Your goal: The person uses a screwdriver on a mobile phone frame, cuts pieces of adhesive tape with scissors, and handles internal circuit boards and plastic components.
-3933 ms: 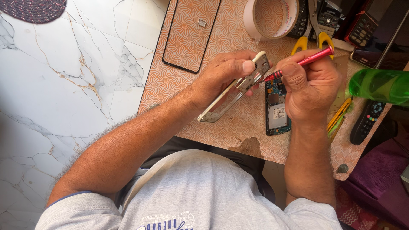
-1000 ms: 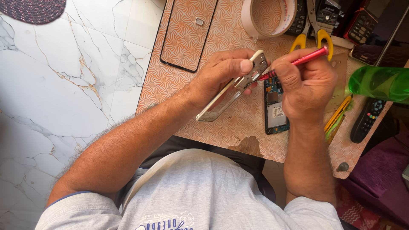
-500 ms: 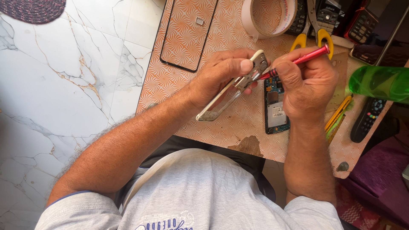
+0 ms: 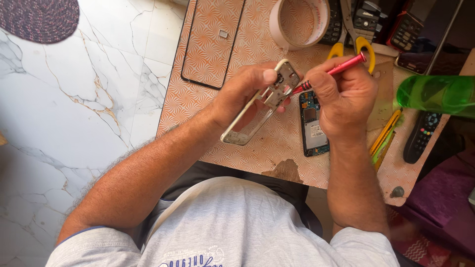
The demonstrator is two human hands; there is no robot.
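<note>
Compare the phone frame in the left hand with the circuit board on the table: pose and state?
The phone frame is lifted and tilted in the left hand; the circuit board lies flat on the table, untouched. The frame is a pale open shell; the board is blue-green and solid. Both are elongated phone parts.
</note>
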